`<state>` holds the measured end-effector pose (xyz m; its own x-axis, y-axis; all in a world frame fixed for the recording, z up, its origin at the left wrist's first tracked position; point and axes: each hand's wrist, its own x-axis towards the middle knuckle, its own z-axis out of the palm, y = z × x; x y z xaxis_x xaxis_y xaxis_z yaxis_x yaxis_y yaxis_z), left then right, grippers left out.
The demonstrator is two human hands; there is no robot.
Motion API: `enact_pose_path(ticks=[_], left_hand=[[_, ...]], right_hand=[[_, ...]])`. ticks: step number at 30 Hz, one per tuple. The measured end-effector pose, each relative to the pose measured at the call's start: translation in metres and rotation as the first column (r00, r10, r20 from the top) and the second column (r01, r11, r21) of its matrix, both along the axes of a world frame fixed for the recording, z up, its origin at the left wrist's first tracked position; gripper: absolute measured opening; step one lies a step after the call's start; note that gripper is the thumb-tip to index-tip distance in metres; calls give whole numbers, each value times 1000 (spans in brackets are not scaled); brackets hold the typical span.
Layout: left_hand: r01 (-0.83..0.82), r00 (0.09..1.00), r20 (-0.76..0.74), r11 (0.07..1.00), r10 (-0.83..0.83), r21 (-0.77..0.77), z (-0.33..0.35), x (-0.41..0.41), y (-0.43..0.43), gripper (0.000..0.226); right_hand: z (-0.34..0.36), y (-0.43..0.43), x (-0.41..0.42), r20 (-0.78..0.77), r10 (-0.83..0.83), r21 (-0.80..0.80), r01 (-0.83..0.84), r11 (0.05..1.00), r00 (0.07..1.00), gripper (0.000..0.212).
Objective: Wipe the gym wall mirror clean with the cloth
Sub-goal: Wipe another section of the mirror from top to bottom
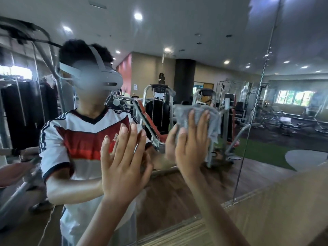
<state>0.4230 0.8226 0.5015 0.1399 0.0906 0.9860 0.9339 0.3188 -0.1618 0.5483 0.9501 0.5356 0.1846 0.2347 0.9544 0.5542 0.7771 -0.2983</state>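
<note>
The right hand (pixel 191 146) pins the cloth (pixel 184 116) to the mirror (pixel 195 50), fingers (pixel 203 121) straight, cloth bunched toward 12 o'clock. The left hand (pixel 122 160), at its 9 o'clock, rests splayed and holds nothing.

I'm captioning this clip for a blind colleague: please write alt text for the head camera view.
The person's right hand presses a crumpled grey cloth against the gym wall mirror with straight fingers, while the left hand lies open and flat on the glass beside it. Reflected in it are weight machines.
</note>
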Motion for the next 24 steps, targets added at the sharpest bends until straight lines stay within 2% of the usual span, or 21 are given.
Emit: enact_pose_path(ticks=[2,4,6,9,11,13,15,17,19,21,24], left_hand=[[21,1000,-3,1000,-21,3,0,-2,-3,56],[44,999,-1,999,-44,0,4,-1,-8,54],[71,997,7,997,-70,-15,8,1,-15,49],[77,997,2,996,-77,-36,24,-1,-27,43],[63,998,-16,997,-64,-43,35,-3,-30,42],[51,998,-34,998,-53,-46,49,-4,-30,43],[45,998,-51,998,-48,-50,65,-5,-29,43],[44,997,-68,998,-47,-44,80,-6,-28,45],[33,997,-67,999,-36,-43,94,-6,-28,48],[19,998,-62,998,-22,-60,105,-7,-28,50],[-14,997,-74,997,8,-79,127,-9,-27,50]], right_hand=[[-31,-3,2,229,-42,184,0,983,973,49],[-61,11,21,392,-74,274,-40,961,917,49],[-73,29,42,339,-65,198,-4,980,939,51],[-32,38,45,41,-33,-96,37,995,999,54],[11,31,35,-88,-25,-192,8,981,996,57],[38,21,19,-77,-43,-153,31,988,996,56],[39,9,4,2,-57,-12,57,998,998,53],[13,5,5,148,-72,154,49,987,986,49],[-21,14,22,296,-101,230,32,973,950,50],[-38,31,42,301,-78,158,31,987,950,52],[5,33,46,30,-4,-92,6,996,1000,57]])
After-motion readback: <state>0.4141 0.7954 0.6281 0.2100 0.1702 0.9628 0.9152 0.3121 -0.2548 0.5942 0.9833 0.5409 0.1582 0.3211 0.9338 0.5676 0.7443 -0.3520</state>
